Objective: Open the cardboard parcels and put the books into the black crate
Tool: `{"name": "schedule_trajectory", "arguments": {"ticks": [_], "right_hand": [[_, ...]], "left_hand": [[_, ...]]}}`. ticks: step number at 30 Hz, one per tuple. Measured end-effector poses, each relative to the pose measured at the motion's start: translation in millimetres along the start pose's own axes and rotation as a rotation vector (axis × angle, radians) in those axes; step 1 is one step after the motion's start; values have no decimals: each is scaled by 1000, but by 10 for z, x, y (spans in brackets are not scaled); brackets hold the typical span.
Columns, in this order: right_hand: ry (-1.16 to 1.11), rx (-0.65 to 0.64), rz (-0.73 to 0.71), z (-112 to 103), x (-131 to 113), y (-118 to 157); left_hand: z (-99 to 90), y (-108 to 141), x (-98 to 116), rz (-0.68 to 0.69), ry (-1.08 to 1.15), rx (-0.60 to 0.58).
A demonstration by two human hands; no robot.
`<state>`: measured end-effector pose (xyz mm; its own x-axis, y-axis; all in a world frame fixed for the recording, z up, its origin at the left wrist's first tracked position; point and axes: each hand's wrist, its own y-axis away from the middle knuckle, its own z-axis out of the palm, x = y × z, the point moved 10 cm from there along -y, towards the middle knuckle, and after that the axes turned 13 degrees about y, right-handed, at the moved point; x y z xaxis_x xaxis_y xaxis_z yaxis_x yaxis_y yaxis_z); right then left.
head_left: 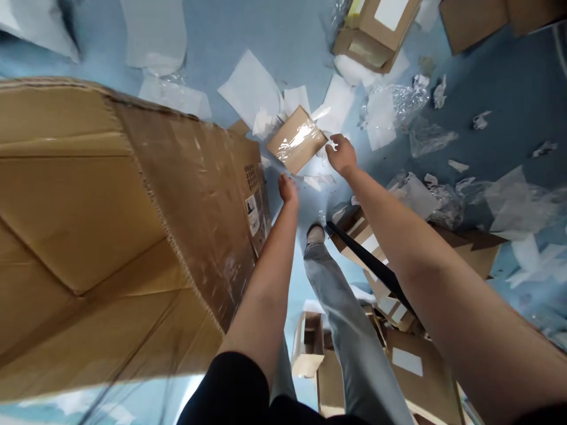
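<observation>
A flat cardboard piece (pixel 297 140) with shiny clear tape across it is in front of me, above white paper on the floor. My right hand (pixel 342 154) is at its right corner, fingers curved with a gap between thumb and fingers; whether they touch the corner is unclear. Just below its lower corner is my left hand (pixel 287 189), blurred and seen from the back, its fingers mostly hidden. To the left stands a large open cardboard box (pixel 190 195), its wall close beside my left forearm.
White paper sheets (pixel 252 85), clear plastic wrap (pixel 405 103) and crumpled scraps litter the blue floor. A carton (pixel 376 35) lies at the far right. Several cardboard boxes (pixel 420 372) crowd my legs, and a black strip (pixel 367 260) slants under my right forearm.
</observation>
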<state>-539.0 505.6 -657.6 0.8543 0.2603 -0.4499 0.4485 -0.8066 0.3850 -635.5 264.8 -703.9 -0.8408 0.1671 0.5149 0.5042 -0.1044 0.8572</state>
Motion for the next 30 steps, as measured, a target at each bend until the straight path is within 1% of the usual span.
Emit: {"name": "schedule_trajectory", "arguments": {"ticks": [2, 3, 8, 11, 13, 15, 17, 18, 19, 21, 22, 24, 25, 27, 28, 30], "right_hand": [[-24, 8, -28, 105, 38, -137], [-42, 16, -42, 155, 40, -194], [-151, 38, -106, 398, -62, -405], [-188, 45, -96, 543, -87, -486], [-190, 51, -77, 630, -70, -502], [-168, 55, -55, 686, -38, -475], [-136, 72, -22, 664, 8, -403], [-125, 89, -2, 609, 31, -350], [-118, 109, 18, 525, 50, -286], [-100, 142, 63, 282, 76, -129], [-89, 153, 89, 128, 80, -34], [-64, 165, 158, -237, 71, 191], [-55, 171, 201, -447, 53, 325], [-50, 197, 280, -912, -36, 635], [-54, 215, 314, -1161, -113, 810], [-88, 261, 350, -1677, -348, 1192]], "left_hand": [[-42, -126, -51, -98, 0, 38], [-57, -184, -57, -123, 0, 49], [-47, -467, -32, -115, 21, 44], [31, -590, -34, -95, 85, 12], [115, -631, -44, -96, 137, -22], [190, -619, -70, -114, 167, -46], [235, -540, -114, -140, 158, -45], [251, -471, -142, -156, 147, -41], [269, -382, -170, -175, 136, -40], [316, -144, -199, -201, 124, -51], [349, 2, -187, -206, 120, -66], [409, 349, -91, -202, 101, -99], [429, 551, -9, -199, 81, -112], [438, 1011, 232, -186, 17, -129], [429, 1266, 394, -169, -26, -138], [387, 1819, 777, -120, -116, -163]]}}
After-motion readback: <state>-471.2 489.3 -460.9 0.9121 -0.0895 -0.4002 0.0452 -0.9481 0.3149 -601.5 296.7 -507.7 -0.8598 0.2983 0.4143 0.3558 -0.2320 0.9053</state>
